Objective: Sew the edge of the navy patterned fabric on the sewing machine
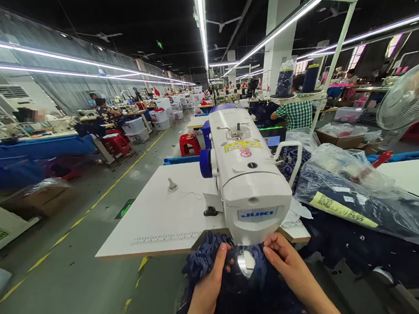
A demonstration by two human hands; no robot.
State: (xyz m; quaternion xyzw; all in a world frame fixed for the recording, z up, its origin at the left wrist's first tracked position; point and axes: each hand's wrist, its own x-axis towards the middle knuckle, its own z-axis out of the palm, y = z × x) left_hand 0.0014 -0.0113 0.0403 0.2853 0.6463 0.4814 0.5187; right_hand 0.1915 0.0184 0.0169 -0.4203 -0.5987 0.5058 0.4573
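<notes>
At six o'clock, under the sewing machine [247, 179] head, the left hand [209, 284] grips bunched navy fabric [253, 299]; the right hand [288, 265] fingers pinch it flat beside the presser foot, stitching apparently unfinished.

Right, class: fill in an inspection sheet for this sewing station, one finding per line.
Surface: white table, printed ruler along its front edge.
Job's things: dark blue fabric under the white sewing machine.
Clutter: bagged dark garments right of the machine.
Hands: left hand and right hand both rest on the fabric beside the needle area.
Cables: nothing seen.
Surroundings: fan, red stool, other workers at benches.
</notes>
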